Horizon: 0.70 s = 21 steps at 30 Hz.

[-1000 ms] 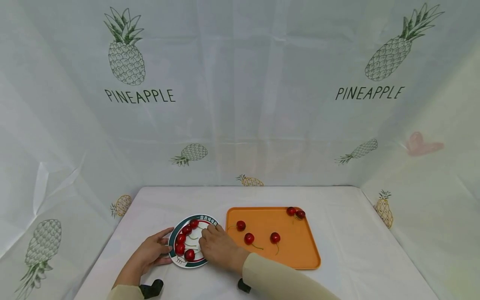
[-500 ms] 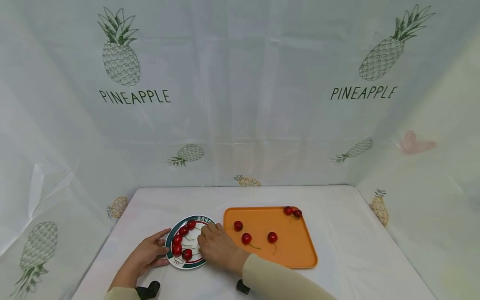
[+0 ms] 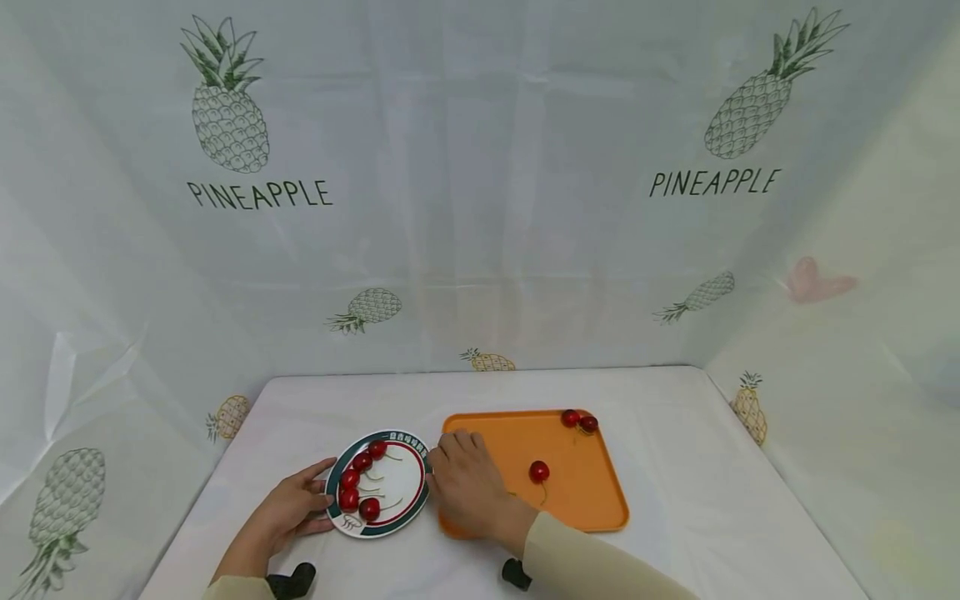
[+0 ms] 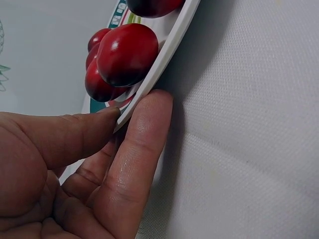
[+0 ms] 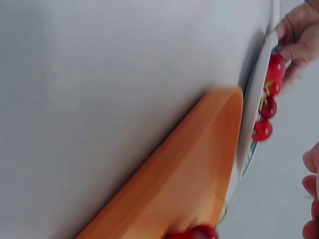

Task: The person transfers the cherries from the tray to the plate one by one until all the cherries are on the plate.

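Observation:
A round white plate (image 3: 401, 479) with a dark green patterned rim carries several red cherries (image 3: 369, 509) along its left side, their thin stems pointing inward. My left hand (image 3: 288, 504) grips the plate's left edge; in the left wrist view the thumb lies on top of the rim and a finger (image 4: 149, 134) supports it from below. My right hand (image 3: 472, 487) hovers over the left part of an orange tray (image 3: 581, 504), right beside the plate. At the edge of the right wrist view its bent fingertips (image 5: 311, 185) show nothing between them. The hand covers other cherries (image 5: 199, 232) on the tray.
Two cherries (image 3: 579, 421) sit together in the tray's back right corner, and another cherry (image 3: 539, 472) lies near its middle. Tray and plate stand edge to edge on a white-covered table (image 3: 697, 483). A pineapple-printed sheet (image 3: 480, 208) rises behind and at the sides.
My right hand has moved off the plate, rightward onto the tray's left part, now covering two cherries there. My left hand keeps holding the plate. The head view has shifted slightly.

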{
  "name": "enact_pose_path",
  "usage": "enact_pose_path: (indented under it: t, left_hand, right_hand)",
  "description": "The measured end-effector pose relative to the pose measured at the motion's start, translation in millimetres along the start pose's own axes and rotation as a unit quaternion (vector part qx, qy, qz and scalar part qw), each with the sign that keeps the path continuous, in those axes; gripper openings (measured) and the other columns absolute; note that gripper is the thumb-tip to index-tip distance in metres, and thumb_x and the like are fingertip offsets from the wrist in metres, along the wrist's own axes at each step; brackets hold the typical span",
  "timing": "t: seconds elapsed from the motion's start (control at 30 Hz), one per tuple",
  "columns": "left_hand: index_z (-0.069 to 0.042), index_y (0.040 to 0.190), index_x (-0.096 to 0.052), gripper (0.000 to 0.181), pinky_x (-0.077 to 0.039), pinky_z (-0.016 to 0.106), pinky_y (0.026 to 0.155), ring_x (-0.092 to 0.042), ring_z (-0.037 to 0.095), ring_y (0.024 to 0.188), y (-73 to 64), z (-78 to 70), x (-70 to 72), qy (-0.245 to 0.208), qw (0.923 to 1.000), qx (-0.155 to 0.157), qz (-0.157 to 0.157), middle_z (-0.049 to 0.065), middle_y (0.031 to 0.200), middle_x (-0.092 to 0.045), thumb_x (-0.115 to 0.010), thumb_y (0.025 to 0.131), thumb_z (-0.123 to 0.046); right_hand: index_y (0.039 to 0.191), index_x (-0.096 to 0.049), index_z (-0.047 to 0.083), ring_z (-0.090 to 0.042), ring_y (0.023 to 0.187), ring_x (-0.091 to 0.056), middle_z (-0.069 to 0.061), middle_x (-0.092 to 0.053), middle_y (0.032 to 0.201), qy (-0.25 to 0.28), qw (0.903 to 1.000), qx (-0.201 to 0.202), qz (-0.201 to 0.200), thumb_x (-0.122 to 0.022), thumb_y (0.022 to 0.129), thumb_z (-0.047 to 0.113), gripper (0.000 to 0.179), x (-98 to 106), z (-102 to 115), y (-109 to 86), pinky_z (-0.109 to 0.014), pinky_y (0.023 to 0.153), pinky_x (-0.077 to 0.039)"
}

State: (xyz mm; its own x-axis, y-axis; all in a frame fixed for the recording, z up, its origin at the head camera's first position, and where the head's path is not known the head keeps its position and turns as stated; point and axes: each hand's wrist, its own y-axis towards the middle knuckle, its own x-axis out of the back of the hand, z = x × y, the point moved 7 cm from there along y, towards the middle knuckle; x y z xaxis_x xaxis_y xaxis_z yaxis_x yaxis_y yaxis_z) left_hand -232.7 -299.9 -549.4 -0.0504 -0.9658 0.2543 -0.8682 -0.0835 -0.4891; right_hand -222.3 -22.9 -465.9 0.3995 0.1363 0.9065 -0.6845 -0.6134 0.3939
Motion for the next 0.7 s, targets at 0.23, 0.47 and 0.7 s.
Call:
enact_pose_path:
  t: [0.23, 0.47, 0.7]
  left_hand:
    - [-0.010, 0.163, -0.035, 0.072, -0.067, 0.042, 0.078, -0.071, 0.021, 0.085, 1.5, 0.9, 0.5, -0.004, 1.0000, -0.005, 0.001, 0.033, 0.141, -0.049, -0.061, 0.098, 0.009]
    - [-0.009, 0.164, -0.033, 0.073, -0.067, 0.041, 0.079, -0.071, 0.021, 0.085, 0.7, 0.7, -0.8, -0.003, 1.0000, -0.002, 0.006, 0.035, 0.143, -0.046, -0.061, 0.099, 0.009]
    - [-0.010, 0.164, -0.033, 0.073, -0.067, 0.041, 0.079, -0.071, 0.021, 0.084, 1.2, 0.8, -0.1, 0.000, 1.0000, 0.000, 0.001, 0.035, 0.144, -0.044, -0.061, 0.099, 0.008]
  right_hand:
    - [0.106, -0.066, 0.014, -0.021, 0.094, -0.046, 0.000, -0.054, 0.099, 0.031, 0.9949, -0.087, -0.040, -0.074, 0.098, 0.033, 0.023, 10, -53, -39.8, -0.033, 0.081, -0.039]
    - [0.096, -0.064, 0.010, -0.024, 0.086, -0.044, -0.003, -0.052, 0.091, -0.002, 0.9871, -0.149, -0.058, -0.083, 0.089, 0.034, 0.031, 12, -101, -95.5, -0.035, 0.074, -0.036]
    - [0.085, -0.060, 0.010, -0.021, 0.076, -0.035, -0.001, -0.042, 0.079, -0.023, 0.9844, -0.171, -0.035, -0.082, 0.085, 0.044, 0.041, 4, -113, -127.5, -0.031, 0.067, -0.029]
